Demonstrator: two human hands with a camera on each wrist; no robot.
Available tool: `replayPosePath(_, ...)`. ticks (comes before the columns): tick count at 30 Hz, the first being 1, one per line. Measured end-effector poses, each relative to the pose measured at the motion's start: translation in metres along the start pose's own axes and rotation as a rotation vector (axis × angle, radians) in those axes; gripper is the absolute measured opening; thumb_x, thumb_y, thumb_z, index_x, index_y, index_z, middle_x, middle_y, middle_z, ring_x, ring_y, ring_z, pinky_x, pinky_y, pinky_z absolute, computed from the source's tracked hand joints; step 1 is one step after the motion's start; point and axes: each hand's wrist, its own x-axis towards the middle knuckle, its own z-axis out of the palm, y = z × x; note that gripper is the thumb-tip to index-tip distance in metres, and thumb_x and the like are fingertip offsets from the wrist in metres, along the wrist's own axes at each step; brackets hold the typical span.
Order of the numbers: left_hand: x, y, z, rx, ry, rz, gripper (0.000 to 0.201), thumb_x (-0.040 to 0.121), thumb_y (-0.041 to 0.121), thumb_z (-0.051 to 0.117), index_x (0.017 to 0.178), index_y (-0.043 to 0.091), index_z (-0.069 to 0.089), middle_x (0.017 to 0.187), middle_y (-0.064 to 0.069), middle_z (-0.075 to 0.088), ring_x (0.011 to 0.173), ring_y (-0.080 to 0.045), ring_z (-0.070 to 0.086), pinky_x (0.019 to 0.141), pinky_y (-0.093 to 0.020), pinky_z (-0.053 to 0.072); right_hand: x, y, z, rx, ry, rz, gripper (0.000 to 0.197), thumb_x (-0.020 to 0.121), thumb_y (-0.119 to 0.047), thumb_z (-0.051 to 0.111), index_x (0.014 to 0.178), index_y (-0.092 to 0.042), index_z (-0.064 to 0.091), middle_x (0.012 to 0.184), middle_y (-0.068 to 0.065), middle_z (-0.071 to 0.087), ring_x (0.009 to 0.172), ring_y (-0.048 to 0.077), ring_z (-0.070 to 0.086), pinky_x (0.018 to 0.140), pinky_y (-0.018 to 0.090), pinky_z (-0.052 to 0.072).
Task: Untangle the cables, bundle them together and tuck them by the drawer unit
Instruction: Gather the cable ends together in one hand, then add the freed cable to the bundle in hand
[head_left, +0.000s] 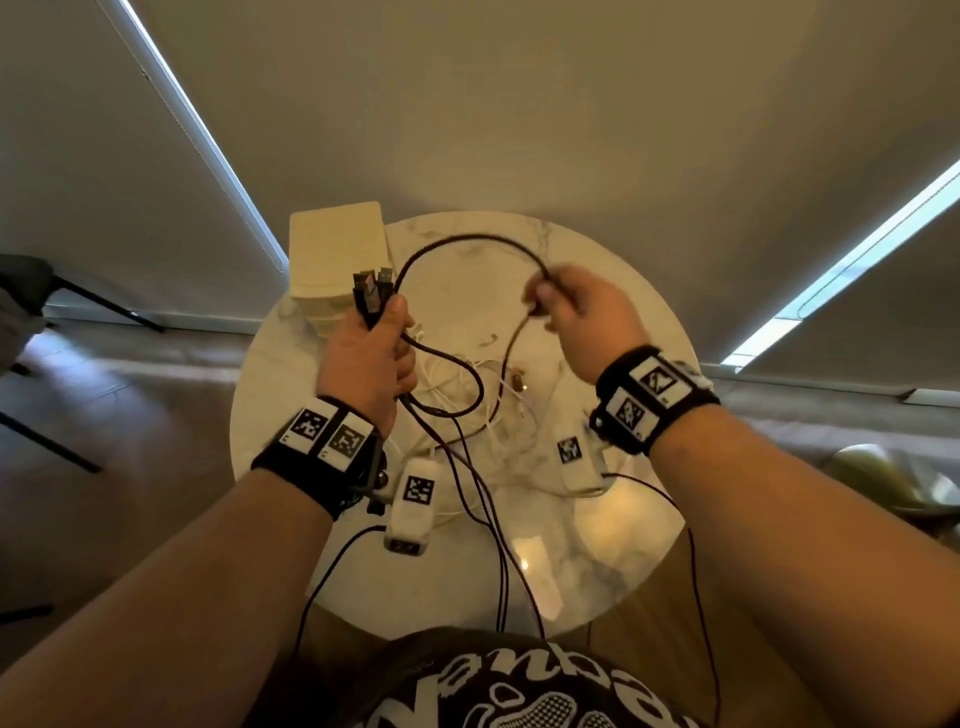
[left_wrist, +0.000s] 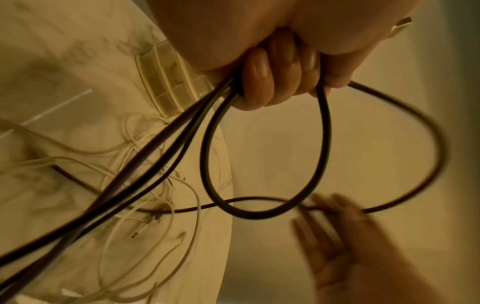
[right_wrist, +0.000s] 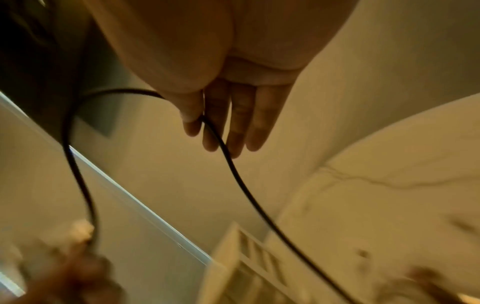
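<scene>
Head view: my left hand (head_left: 371, 358) is fisted round the gathered black cables (head_left: 457, 415) just below their plugs (head_left: 370, 288), above the table (head_left: 613, 551), the drawer unit (head_left: 337, 260) just behind. My right hand (head_left: 587, 322) pinches the black loop (head_left: 467, 241).

Left wrist: fingers (left_wrist: 259, 82) curled tight; cords look limp and light, so best gripped near the plugs. White cables (left_wrist: 145, 185) lie tangled on the table.

Right wrist: thumb and forefinger (right_wrist: 210, 123) pinch the smooth cord, which will likely slide.

Cream plastic drawer unit (head_left: 337, 254) at the far left edge of the round marble table (head_left: 613, 561), thin white cables (head_left: 470, 395) tangled at the table's middle, left hand (head_left: 370, 358) and right hand (head_left: 587, 317) above it, black cable (head_left: 467, 240) looping between them.
</scene>
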Motion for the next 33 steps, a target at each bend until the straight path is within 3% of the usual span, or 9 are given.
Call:
replayPosePath(6,-0.002,-0.006,0.009,0.026,0.007,-0.030,0.028,0.107,0.024,0.052,0.081,0.015,0.052,0.053,0.007,0.031,0.040,-0.007,0.024,0.037,-0.019,0.021,-0.007,-0.037,-0.011,0.045,0.038,-0.155,0.021,0.105,-0.020,0.052,0.112,-0.028,0.070,0.102,-0.008,0.072,0.094,0.005,0.068,0.088,0.027,0.054)
replayPosePath(9,0.001,-0.007,0.008,0.031,0.020,-0.028,0.027,0.107,0.024,0.053,0.082,0.015,0.052,0.053,0.007,0.032,0.040,-0.007,0.024,0.037,-0.019,0.021,-0.013,-0.042,-0.020,0.115,0.242,-0.282,0.023,0.105,-0.024,0.050,0.119,-0.031,0.067,0.109,-0.010,0.068,0.092,0.009,0.066,0.087,0.033,0.056)
replayPosePath(12,0.003,-0.009,0.011,0.040,0.053,-0.030,0.026,0.107,0.025,0.053,0.083,0.015,0.053,0.051,0.008,0.033,0.040,-0.007,0.025,0.037,-0.019,0.021,-0.014,-0.050,-0.024,-0.083,0.149,-0.385,0.026,0.106,-0.029,0.048,0.123,-0.032,0.067,0.115,-0.009,0.070,0.098,0.013,0.064,0.088,0.040,0.055)
replayPosePath(15,0.006,-0.010,0.017,0.001,0.166,-0.018,0.025,0.107,0.026,0.053,0.083,0.019,0.052,0.052,0.010,0.038,0.040,-0.007,0.025,0.037,-0.020,0.021,-0.026,-0.047,-0.027,-0.410,0.104,-0.597,0.031,0.107,-0.030,0.047,0.127,-0.022,0.068,0.099,-0.003,0.068,0.088,0.019,0.062,0.074,0.036,0.053)
replayPosePath(18,0.012,-0.013,0.015,-0.069,0.245,-0.009,0.023,0.106,0.029,0.054,0.084,0.021,0.051,0.054,0.008,0.038,0.040,-0.007,0.025,0.037,-0.019,0.021,-0.027,-0.054,-0.039,-0.252,0.276,-0.702,0.026,0.105,-0.022,0.052,0.120,-0.013,0.072,0.091,0.003,0.065,0.082,0.020,0.058,0.073,0.031,0.046)
replayPosePath(23,0.011,-0.028,0.023,0.007,0.201,-0.044,0.023,0.105,0.029,0.056,0.085,0.019,0.054,0.058,0.004,0.036,0.040,-0.007,0.025,0.037,-0.018,0.021,-0.019,-0.015,-0.037,-0.552,-0.163,-0.230,0.028,0.106,-0.038,0.044,0.121,-0.030,0.066,0.107,-0.001,0.072,0.099,0.024,0.064,0.084,0.040,0.052)
replayPosePath(27,0.009,-0.033,0.023,0.094,0.206,-0.030,0.023,0.103,0.033,0.059,0.088,0.017,0.056,0.057,0.005,0.038,0.043,-0.009,0.029,0.039,-0.021,0.027,-0.043,0.042,-0.049,-0.733,-0.227,0.154,0.031,0.106,-0.043,0.041,0.106,-0.023,0.064,0.098,0.006,0.070,0.094,0.031,0.066,0.075,0.035,0.048)
replayPosePath(31,0.004,-0.047,0.023,0.507,0.073,0.032,0.036,0.084,0.062,0.064,0.088,0.026,0.068,0.061,0.010,0.057,0.057,-0.018,0.051,0.063,-0.038,0.047,-0.058,0.076,-0.057,-0.858,-0.534,0.464,0.048,0.105,-0.049,0.040,0.113,-0.012,0.069,0.115,0.009,0.070,0.106,0.029,0.063,0.086,0.033,0.044)
replayPosePath(33,-0.001,-0.055,0.032,0.638,-0.036,0.054,0.033,0.087,0.058,0.065,0.096,0.027,0.071,0.066,0.011,0.060,0.060,-0.015,0.055,0.066,-0.030,0.045,-0.062,0.082,-0.054,-0.887,-0.645,0.514,0.046,0.097,-0.053,0.053,0.116,-0.014,0.068,0.125,0.008,0.069,0.108,0.028,0.062,0.090,0.033,0.047)
